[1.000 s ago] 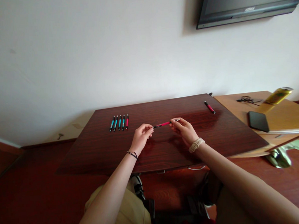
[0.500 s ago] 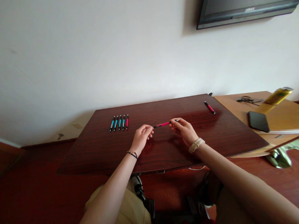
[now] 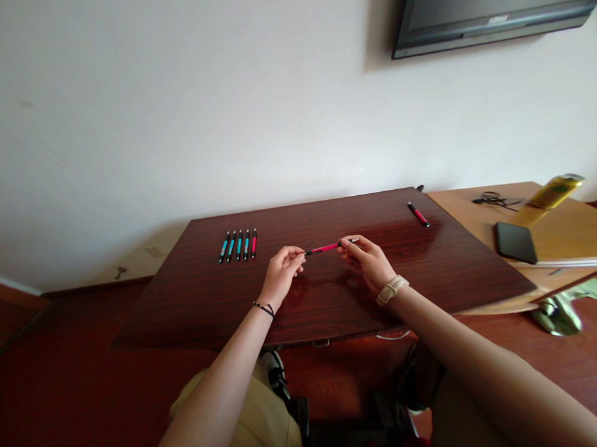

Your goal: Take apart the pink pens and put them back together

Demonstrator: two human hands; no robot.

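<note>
We hold a pink pen (image 3: 324, 249) between our two hands, lifted just above the dark wooden desk (image 3: 207, 308) near its middle. Our left hand (image 3: 280, 276) pinches the pen's dark tip end between thumb and fingertips, the other fingers curled loosely under. Our right hand (image 3: 369, 260) pinches the opposite end, where a pale, thin part of the pen sticks out past the fingers. The pen runs almost level between the hands, its right end a touch higher, and its pink barrel spans the gap between them. A thin dark band circles our left wrist, and a pale watch (image 3: 392, 289) sits on the right one.

Well apart to the left, toward the far edge of the desk, lies a row of pens (image 3: 238, 245) set side by side: four teal and one pink at the right end of the row. Another pink pen (image 3: 419, 214) lies alone near the far right corner of the desk. Beyond that corner stands a lighter wooden table (image 3: 569, 232), carrying a dark phone (image 3: 515, 241), a yellow can (image 3: 556, 190) and a dark tangle of cord (image 3: 495, 200). A screen (image 3: 497, 6) hangs on the white wall above.
</note>
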